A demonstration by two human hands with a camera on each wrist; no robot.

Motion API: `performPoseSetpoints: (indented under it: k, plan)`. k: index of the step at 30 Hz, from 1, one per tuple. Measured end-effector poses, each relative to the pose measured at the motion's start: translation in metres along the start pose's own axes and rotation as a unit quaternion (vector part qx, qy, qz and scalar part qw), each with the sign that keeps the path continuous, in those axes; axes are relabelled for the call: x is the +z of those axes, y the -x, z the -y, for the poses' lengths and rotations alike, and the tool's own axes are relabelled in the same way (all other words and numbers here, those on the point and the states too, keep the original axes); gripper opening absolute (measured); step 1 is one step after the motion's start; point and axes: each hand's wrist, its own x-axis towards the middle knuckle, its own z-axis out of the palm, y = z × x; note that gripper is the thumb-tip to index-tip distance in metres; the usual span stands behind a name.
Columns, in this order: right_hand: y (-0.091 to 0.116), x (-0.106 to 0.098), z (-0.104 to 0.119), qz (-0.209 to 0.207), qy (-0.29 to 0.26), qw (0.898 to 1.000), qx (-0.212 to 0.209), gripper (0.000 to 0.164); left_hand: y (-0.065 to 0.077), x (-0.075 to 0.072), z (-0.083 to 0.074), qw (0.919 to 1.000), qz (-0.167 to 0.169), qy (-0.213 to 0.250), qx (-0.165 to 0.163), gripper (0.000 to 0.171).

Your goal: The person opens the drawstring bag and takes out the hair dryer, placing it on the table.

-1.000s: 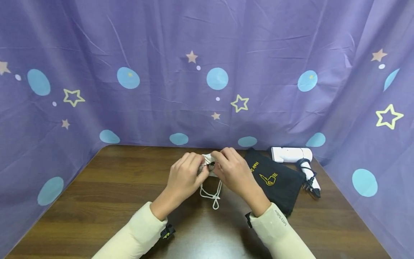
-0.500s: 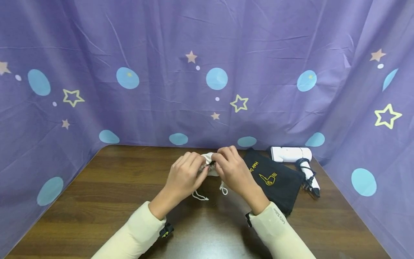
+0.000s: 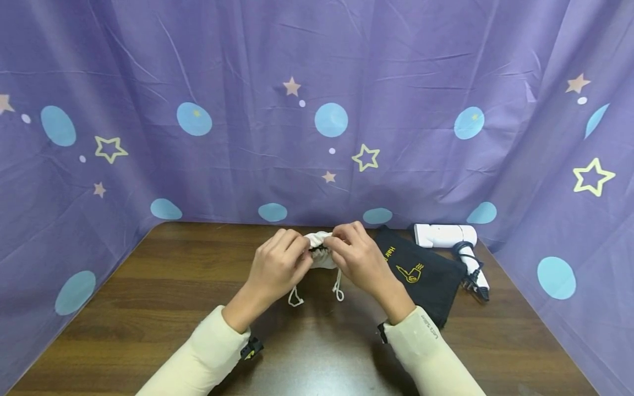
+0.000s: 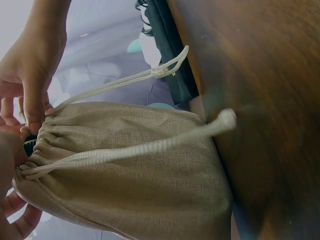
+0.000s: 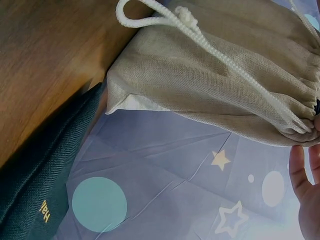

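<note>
A beige cloth drawstring bag stands upright on the table, between my hands. At the left side of its gathered mouth my left hand pinches the rim. My right hand grips the opposite side, thumb and fingers at the cloth. Two white cords hang down the bag's front, a knotted cord on the left and a looped cord on the right. Inside the partly parted mouth a dark item with a gold-toothed edge shows; most of it is hidden in the bag.
To the right lies a black pouch with a yellow hair dryer print. Beyond it is a white hair dryer, its black cord wound round the handle. A purple curtain closes off the table's back edge.
The bag's mouth has been drawn wider, my left hand shifting slightly left. The cords, bunched together at first, now hang apart on either side.
</note>
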Motion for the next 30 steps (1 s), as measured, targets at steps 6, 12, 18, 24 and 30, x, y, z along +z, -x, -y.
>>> performPoseSetpoints:
  k: [6, 12, 18, 24, 30]
  plan:
    - [0.0, -0.001, -0.001, 0.007, -0.01, 1.0, -0.008, 0.015, -0.001, -0.003, 0.001, 0.9999, 0.011, -0.001, 0.004, 0.005]
    - [0.001, -0.002, -0.003, 0.007, -0.005, 1.0, -0.017, 0.02, -0.002, -0.006, 0.004, 0.9997, 0.026, 0.003, 0.0, 0.006]
    - [0.001, -0.001, -0.004, 0.002, 0.008, 1.0, -0.013, 0.02, -0.003, -0.008, 0.004, 0.9996, 0.028, 0.004, 0.004, 0.007]
    - [0.002, -0.003, -0.005, 0.004, 0.004, 1.0, -0.004, 0.019, -0.004, -0.01, 0.006, 0.9994, 0.034, 0.01, 0.002, 0.009]
    - [0.002, -0.005, -0.009, -0.012, -0.018, 1.0, 0.012, 0.019, -0.005, -0.011, 0.008, 0.9992, 0.036, 0.018, 0.003, 0.014]
